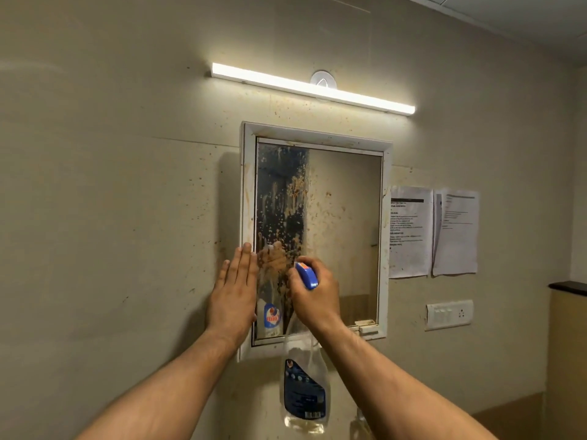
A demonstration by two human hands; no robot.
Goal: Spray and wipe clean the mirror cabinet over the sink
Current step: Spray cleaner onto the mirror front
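Note:
The white-framed mirror cabinet [386, 236] hangs on the wall, its glass [343, 223] spattered with brown stains, thickest on the left half. My left hand [233, 290] lies flat, fingers straight, against the cabinet's left frame edge. My right hand [314, 298] grips the neck of a clear spray bottle [303, 389] with a blue trigger head [306, 274], the nozzle close to the lower left of the glass. The bottle's body hangs below the cabinet. Its reflection shows in the mirror. No cloth is in view.
A lit tube light [313, 87] runs above the cabinet. Two printed paper sheets [433, 231] hang on the wall to the right, above a white switch plate [449, 314]. A dark ledge [568, 287] juts at the far right. The wall around is speckled with brown spots.

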